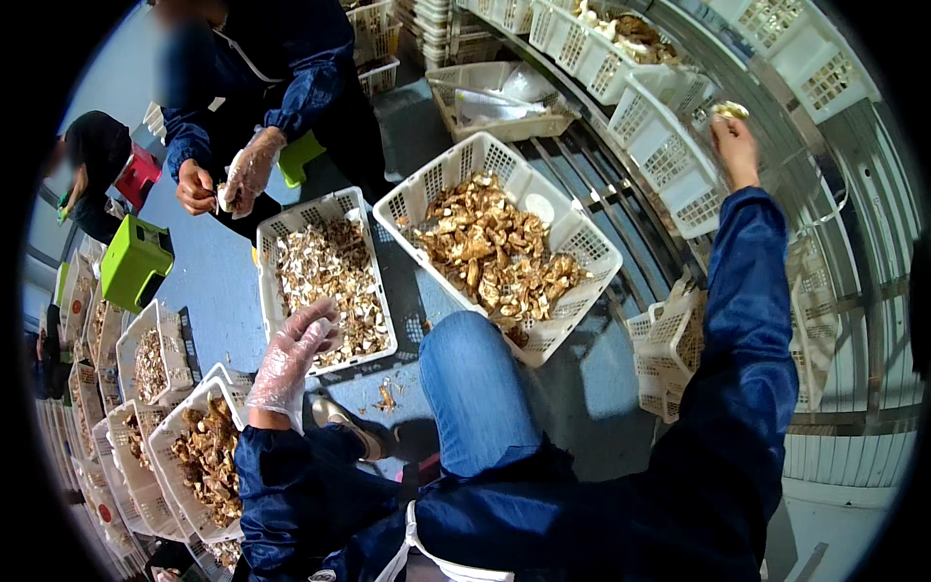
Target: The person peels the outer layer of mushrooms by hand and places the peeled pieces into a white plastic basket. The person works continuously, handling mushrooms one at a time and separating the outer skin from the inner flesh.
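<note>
My left hand (298,356), in a clear plastic glove, hovers over the near left edge of a white crate of mushroom trimmings (334,284). Its fingers are loosely bent, and I see nothing in them. Stretched far out to the right, my bare right hand (736,149) grips a small pale mushroom piece (729,110) above a white plastic basket (673,149) on a metal rack. Between my arms, beyond my knee, a larger white crate (534,349) holds brown mushrooms (487,244).
Facing me, a co-worker's gloved hand (251,167) holds a pale piece. A green stool (137,262) and several filled crates (193,465) stand at left. Another basket of mushrooms (582,58) sits on the rack. A shallow tray (502,131) holds clear plastic. Scraps (385,395) lie on the blue floor.
</note>
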Tool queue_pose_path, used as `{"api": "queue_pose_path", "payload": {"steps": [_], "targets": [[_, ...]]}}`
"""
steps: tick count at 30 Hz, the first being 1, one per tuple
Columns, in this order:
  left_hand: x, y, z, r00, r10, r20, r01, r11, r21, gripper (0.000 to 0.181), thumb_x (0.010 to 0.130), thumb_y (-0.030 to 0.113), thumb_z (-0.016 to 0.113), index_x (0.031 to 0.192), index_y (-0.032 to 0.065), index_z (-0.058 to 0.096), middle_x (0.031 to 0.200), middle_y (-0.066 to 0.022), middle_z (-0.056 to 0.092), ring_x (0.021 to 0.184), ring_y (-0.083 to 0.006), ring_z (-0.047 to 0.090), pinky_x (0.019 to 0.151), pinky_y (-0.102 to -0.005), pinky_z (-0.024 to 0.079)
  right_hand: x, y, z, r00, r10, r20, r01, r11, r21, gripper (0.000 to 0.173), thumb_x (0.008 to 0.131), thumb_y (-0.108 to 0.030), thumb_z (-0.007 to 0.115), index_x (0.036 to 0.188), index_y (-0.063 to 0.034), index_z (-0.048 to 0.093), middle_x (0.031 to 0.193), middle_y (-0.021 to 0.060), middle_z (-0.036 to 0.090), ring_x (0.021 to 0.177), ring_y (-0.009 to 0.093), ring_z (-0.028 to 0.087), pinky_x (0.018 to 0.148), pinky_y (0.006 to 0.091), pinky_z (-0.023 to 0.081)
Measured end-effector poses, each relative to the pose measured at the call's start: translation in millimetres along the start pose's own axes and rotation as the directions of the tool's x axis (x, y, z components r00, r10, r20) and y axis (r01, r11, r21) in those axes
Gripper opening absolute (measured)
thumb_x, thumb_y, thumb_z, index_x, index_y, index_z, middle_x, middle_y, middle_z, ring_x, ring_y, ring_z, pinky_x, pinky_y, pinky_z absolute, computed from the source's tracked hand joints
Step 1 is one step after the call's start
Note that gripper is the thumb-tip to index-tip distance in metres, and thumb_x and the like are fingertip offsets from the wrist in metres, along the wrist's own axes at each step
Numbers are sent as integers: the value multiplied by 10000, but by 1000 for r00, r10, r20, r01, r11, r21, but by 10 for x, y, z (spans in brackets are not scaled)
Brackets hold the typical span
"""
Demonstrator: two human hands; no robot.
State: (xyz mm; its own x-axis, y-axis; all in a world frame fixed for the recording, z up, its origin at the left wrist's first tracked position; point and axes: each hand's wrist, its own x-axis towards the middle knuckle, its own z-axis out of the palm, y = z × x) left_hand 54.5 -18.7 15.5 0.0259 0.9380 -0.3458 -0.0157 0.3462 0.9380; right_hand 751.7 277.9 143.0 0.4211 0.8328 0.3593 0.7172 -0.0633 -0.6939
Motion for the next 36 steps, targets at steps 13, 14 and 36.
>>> {"api": "queue_pose_path", "payload": {"steps": [13,14,36], "targets": [[139,86,158,998,-43,-40,43,999,11,425,1060,289,673,1423,68,660,1287,-69,711,1129,-180,662,1036,-363,506,-637,-655,282,963,-213,163,190,971,147,435,998,-462,725,1197,-76,759,1057,67,776,943,176,715,846,347,568],[176,79,171,999,-10,-43,11,1000,19,402,1066,274,662,1408,62,672,1284,-66,713,1132,-182,660,1026,-358,513,-920,-872,546,941,-288,177,241,939,243,360,1011,-390,736,1206,-88,750,1017,26,754,919,124,691,820,302,564],[288,-344,-858,957,50,-286,-135,949,-286,292,1077,296,662,1247,58,664,1106,-67,733,1004,-168,682,905,-343,554,-4573,-3153,3349,395,-768,503,405,638,656,213,938,-234,764,1029,-67,669,935,135,740,943,318,737,823,450,585]]}}
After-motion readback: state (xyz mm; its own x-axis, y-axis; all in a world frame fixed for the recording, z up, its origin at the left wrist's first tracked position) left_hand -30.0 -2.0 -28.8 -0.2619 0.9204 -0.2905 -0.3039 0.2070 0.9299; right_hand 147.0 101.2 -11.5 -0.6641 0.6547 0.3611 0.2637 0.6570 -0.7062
